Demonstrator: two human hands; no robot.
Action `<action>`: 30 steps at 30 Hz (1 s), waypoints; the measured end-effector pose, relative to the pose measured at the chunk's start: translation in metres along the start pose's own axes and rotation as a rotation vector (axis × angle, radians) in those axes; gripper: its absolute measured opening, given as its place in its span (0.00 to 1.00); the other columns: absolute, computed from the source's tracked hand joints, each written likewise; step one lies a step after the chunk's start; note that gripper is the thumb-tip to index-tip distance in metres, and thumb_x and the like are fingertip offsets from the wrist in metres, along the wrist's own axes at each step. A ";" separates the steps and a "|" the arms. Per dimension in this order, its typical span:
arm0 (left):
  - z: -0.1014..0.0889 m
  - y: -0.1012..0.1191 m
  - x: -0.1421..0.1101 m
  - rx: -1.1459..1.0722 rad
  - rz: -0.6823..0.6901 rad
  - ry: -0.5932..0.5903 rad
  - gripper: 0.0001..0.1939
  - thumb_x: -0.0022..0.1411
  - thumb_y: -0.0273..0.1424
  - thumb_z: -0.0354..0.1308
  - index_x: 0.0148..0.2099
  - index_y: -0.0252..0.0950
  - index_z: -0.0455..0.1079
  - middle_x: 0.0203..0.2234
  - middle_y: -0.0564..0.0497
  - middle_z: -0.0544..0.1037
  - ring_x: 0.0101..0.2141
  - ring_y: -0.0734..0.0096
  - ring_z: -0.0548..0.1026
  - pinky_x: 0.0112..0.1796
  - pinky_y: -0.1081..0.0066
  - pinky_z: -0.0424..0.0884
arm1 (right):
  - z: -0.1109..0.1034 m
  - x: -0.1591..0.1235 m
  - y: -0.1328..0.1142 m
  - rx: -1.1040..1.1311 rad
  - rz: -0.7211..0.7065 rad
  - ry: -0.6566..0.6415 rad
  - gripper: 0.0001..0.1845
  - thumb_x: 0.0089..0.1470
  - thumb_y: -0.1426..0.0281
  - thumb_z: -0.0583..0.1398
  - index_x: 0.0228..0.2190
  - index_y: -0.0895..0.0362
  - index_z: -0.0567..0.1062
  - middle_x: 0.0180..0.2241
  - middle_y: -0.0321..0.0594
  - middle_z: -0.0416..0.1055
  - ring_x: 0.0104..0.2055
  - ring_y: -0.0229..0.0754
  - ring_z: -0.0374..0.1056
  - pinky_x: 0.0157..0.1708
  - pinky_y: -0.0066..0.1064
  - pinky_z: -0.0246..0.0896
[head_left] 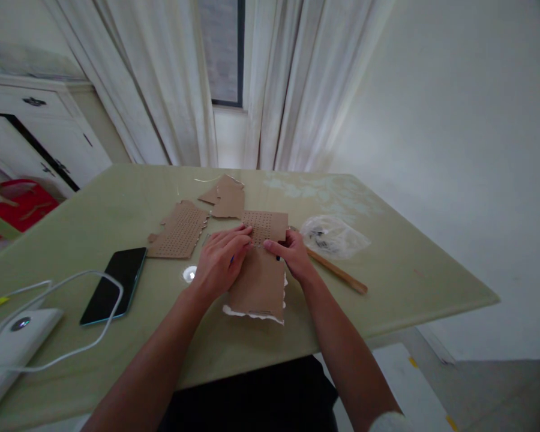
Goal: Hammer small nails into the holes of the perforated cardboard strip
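Note:
A brown cardboard sheet [257,287] with torn white edges lies in front of me; its upper part [261,223] is punched with rows of small holes. My left hand [222,257] rests on its left side, fingers drawn together near the hole rows. A bit of blue shows under that hand, but what its fingertips hold is too small to tell. At the right edge, my right hand [293,252] grips the cardboard, thumb on top and the other fingers curled. Something small and dark shows by those fingers, partly hidden.
Left of the hands lie another perforated cardboard piece [180,231], a phone [114,287], a white device [20,339] and a looping cable [90,347]. Cardboard scraps [229,199] lie behind. To the right are a clear plastic bag [335,236] and a wooden stick [339,273].

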State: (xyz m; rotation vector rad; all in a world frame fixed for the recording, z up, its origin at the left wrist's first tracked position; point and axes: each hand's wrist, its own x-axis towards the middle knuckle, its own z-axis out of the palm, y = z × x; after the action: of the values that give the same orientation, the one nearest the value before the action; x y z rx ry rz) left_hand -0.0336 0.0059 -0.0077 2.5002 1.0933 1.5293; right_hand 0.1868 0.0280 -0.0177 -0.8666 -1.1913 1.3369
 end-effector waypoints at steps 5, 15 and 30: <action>-0.004 0.000 0.005 -0.137 -0.240 0.154 0.13 0.80 0.38 0.56 0.55 0.40 0.80 0.49 0.45 0.89 0.48 0.62 0.87 0.52 0.63 0.80 | -0.001 0.000 0.000 -0.014 0.011 0.028 0.26 0.40 0.55 0.83 0.37 0.56 0.87 0.38 0.42 0.86 0.36 0.49 0.81 0.38 0.37 0.79; -0.026 -0.086 -0.008 0.356 -0.933 -0.075 0.12 0.68 0.37 0.62 0.44 0.38 0.85 0.38 0.36 0.87 0.42 0.40 0.84 0.45 0.51 0.77 | -0.001 0.000 -0.002 0.106 -0.023 0.149 0.25 0.41 0.53 0.83 0.36 0.55 0.87 0.36 0.42 0.86 0.31 0.44 0.78 0.33 0.32 0.75; -0.010 -0.078 -0.003 0.248 -0.778 -0.043 0.16 0.73 0.36 0.58 0.51 0.35 0.85 0.41 0.37 0.87 0.39 0.51 0.82 0.43 0.56 0.76 | -0.001 -0.001 -0.004 0.160 -0.021 0.113 0.26 0.42 0.53 0.83 0.38 0.55 0.87 0.39 0.42 0.86 0.34 0.47 0.81 0.36 0.35 0.79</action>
State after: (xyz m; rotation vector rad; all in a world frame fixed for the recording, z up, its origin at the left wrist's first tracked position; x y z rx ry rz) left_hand -0.0857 0.0592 -0.0324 1.8076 2.0133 1.1431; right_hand 0.1889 0.0265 -0.0146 -0.8012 -0.9898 1.3290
